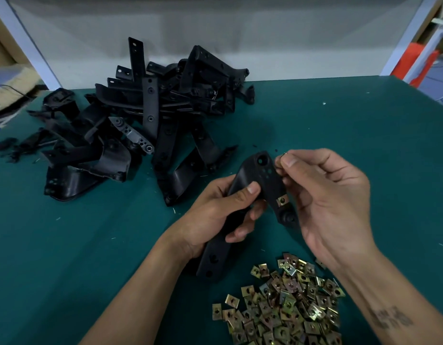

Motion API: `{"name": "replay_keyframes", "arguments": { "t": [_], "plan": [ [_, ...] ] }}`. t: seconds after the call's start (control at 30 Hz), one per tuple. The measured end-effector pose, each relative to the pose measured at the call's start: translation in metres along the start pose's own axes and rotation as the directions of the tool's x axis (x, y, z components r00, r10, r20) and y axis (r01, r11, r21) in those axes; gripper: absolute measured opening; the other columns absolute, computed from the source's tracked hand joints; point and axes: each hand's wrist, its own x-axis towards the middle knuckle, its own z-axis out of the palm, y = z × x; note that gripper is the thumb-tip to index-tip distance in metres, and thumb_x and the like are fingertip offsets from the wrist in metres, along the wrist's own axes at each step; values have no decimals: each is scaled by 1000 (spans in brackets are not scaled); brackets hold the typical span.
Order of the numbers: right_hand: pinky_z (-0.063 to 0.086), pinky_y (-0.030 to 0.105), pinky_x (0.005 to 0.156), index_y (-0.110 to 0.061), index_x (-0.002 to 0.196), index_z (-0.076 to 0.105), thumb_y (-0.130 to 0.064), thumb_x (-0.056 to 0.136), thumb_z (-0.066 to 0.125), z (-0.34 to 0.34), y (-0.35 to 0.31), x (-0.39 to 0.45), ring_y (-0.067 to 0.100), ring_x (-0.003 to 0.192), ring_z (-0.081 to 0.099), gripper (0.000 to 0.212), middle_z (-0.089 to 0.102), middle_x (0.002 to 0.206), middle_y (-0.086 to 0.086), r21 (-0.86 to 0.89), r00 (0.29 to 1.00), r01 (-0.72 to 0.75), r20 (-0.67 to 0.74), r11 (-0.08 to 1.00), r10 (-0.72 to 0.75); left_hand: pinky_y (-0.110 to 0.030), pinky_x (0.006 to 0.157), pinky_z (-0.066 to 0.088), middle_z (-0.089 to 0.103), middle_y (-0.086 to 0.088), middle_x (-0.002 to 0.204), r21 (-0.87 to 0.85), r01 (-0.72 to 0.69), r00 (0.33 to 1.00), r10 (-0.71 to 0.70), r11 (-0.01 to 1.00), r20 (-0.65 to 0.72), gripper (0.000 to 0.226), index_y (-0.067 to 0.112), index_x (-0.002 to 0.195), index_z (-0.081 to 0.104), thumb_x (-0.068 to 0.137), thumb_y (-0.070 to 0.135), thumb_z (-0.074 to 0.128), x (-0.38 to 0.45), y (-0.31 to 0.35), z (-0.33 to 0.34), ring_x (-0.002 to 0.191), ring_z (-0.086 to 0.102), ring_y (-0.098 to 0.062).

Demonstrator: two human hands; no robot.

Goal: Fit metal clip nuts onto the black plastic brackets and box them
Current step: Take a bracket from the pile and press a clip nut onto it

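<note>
The right hand (325,195) pinches a small metal clip nut (283,154) between thumb and fingers (290,161) at the upper edge of a black plastic bracket (250,195), while the left hand (215,212) curls its fingers and thumb around the bracket's middle, holding it above the green desk (91,245). One fitted clip nut (282,200) already sits on the bracket just below the right fingers. Below the hands lies a heap of loose clip nuts (285,305), and beyond the left fingers a pile of black brackets (145,120).
</note>
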Motion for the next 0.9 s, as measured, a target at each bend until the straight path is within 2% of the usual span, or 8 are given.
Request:
{"name": "replay_keyframes", "arguments": {
  "t": [0.17, 0.23, 0.43, 0.63, 0.73, 0.83, 0.9],
  "plan": [
    [56, 49, 89, -11, 77, 75, -21, 65, 84, 3, 5, -2, 27, 80, 71, 18, 76, 86, 17, -52, 999, 12, -35, 999, -13, -20, 37, 28, 47, -7, 75, -5, 0, 1000, 0, 1000, -15, 22, 3, 101, 54, 104, 25, 53, 1, -2, -1, 43, 40, -10],
    [58, 46, 85, -14, 75, 76, -23, 65, 85, 4, 6, -3, 28, 80, 71, 16, 76, 85, 16, -54, 998, 36, -55, 998, -39, -19, 37, 28, 47, -5, 74, -6, 11, 1000, -11, 1000, -15, 26, -1, 98, 50, 104, 25, 53, 2, -3, -1, 43, 39, -9],
    [62, 36, 82, -14, 74, 79, -21, 67, 85, 5, 11, -5, 25, 80, 73, 12, 76, 85, 15, -35, 992, 88, -90, 995, -91, -19, 38, 30, 46, -4, 73, 0, -2, 1000, 2, 1000, 5, 21, 10, 96, 51, 102, 29, 56, 3, -3, -1, 43, 38, -9],
    [60, 28, 77, -12, 72, 78, -8, 72, 81, -1, 10, 2, 18, 84, 73, 5, 75, 91, 3, -91, 991, 82, 116, 992, -72, -18, 38, 31, 42, -4, 72, 14, -4, 999, 5, 1000, -38, 37, -4, 96, 44, 101, 30, 58, 2, -4, -3, 42, 36, -9],
    [59, 25, 74, -14, 74, 77, -6, 74, 82, -2, 13, 3, 15, 82, 73, 9, 76, 89, 2, -71, 989, 107, 109, 992, -99, -18, 38, 31, 42, -4, 72, 10, -11, 999, 12, 1000, -32, 26, 7, 89, 49, 101, 30, 57, 3, -4, -2, 42, 36, -9],
    [56, 19, 70, -13, 78, 74, 0, 82, 80, -5, 12, 5, 10, 77, 71, 15, 77, 87, 1, -199, 966, 243, 138, 950, -218, -18, 38, 30, 41, -4, 72, 15, -10, 999, 10, 1000, -32, 21, 11, 90, 50, 104, 27, 55, 3, -4, 0, 42, 35, -9],
    [55, 18, 67, -11, 82, 72, -1, 84, 79, -7, 11, 6, 8, 73, 69, 12, 76, 84, 0, -254, 957, 278, 157, 926, -244, -19, 38, 29, 40, -5, 72, 20, -7, 999, 8, 1000, -37, 21, 11, 89, 50, 104, 25, 54, 3, -4, 0, 42, 34, -9]
  ]
}}
